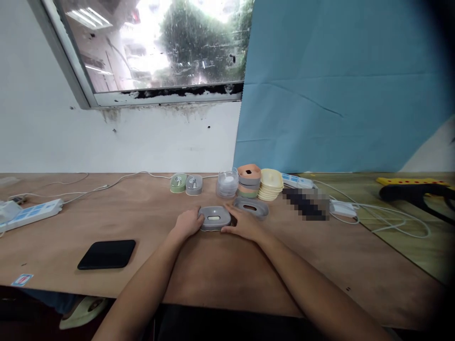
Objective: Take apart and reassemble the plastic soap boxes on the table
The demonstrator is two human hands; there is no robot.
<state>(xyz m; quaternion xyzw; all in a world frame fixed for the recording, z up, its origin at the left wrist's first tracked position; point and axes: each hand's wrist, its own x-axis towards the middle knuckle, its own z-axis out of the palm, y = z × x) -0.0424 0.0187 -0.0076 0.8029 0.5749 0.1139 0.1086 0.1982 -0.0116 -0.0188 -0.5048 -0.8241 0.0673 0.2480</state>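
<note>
Between my two hands sits a grey plastic box with rounded corners and an oblong slot in its top. My left hand grips its left end, and my right hand grips the right end, thumb and fingers against the side. Just behind my right hand lies a second grey slotted piece. Farther back are a stack of clear plastic containers, a stack of orange, grey and green pieces, and a stack of pale yellow trays.
Two small lidded boxes, one green and one grey, stand near the wall. A black phone lies at the left. Power strips with white cables are on both sides. A yellow and black tool lies far right.
</note>
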